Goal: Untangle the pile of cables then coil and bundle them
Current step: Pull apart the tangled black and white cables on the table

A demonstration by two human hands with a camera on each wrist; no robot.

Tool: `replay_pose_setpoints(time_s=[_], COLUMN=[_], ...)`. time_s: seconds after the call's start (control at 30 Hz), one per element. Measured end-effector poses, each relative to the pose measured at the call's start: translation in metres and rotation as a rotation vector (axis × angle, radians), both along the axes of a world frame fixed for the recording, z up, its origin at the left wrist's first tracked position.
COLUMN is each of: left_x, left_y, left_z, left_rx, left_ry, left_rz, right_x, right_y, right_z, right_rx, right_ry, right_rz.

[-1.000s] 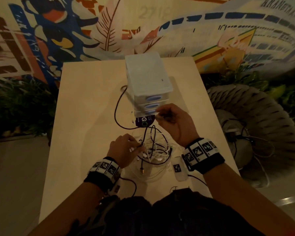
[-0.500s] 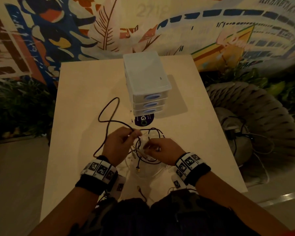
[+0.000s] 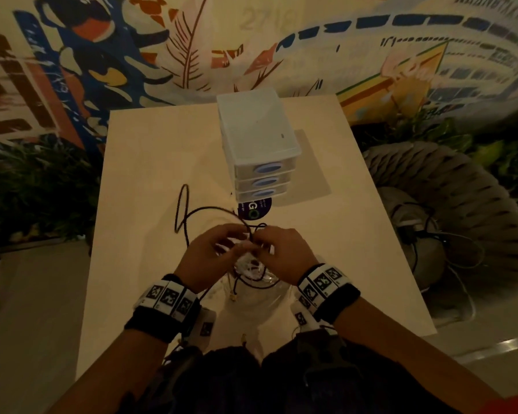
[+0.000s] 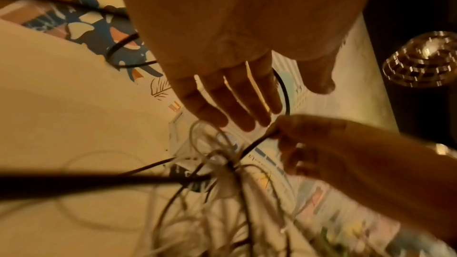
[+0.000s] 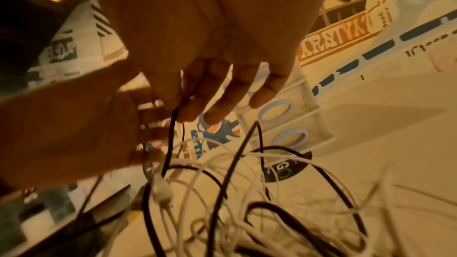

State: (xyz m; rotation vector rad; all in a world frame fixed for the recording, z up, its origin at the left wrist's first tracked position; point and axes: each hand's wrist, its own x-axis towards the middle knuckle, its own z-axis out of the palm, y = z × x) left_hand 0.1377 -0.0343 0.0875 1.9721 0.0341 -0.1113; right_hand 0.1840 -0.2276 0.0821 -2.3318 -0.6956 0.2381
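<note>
A tangle of black and white cables (image 3: 251,268) hangs between my two hands near the table's front edge. My left hand (image 3: 210,255) is at the tangle's left; its fingers (image 4: 235,105) lie nearly straight with the thumb apart, and a white strand with a plug (image 5: 160,192) hangs beside them. My right hand (image 3: 281,249) pinches a black cable (image 5: 170,134) between thumb and forefinger, just above the knot (image 4: 222,163). A long loop of black cable (image 3: 181,210) trails left over the table.
A white three-drawer unit (image 3: 257,150) stands mid-table beyond the hands, with a round dark sticker (image 3: 253,207) at its foot. A clear bowl (image 3: 281,297) sits under the tangle. To the right of the table is a woven chair (image 3: 461,219) holding more cables.
My right hand came back from the drawer unit to the tangle and met the left hand. The black cable's loop has swung out to the left.
</note>
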Motion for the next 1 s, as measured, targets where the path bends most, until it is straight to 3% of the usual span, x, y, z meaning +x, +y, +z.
replay_pose_setpoints(time_s=[0.1,0.27,0.37,0.47,0.57,0.7,1.0], left_x=[-0.004,-0.008,-0.011,-0.011,-0.009,-0.01,-0.009], left_y=[0.004,0.001,0.002,0.001,-0.003,-0.007,-0.002], left_z=[-0.018,-0.027,-0.023,-0.02,-0.02,-0.013,-0.01], left_rx=[0.307,0.464,0.438,0.531,0.534,0.43,0.525], left_ry=[-0.021,-0.013,0.043,-0.167,-0.199,-0.086,0.013], left_rz=[-0.133,-0.197,-0.161,-0.118,-0.095,-0.065,-0.086], right_x=[0.002,0.002,0.01,0.011,0.003,0.001,0.002], right_y=[0.001,0.005,0.004,-0.001,0.0,0.002,0.013], right_z=[0.012,0.034,0.04,0.035,0.024,0.029,0.044], right_rx=[0.147,0.378,0.529,0.366,0.177,0.284,0.436], right_ry=[0.11,0.202,0.234,0.291,0.249,0.165,0.034], right_rz=[-0.044,-0.123,-0.241,-0.087,0.097,0.033,-0.033])
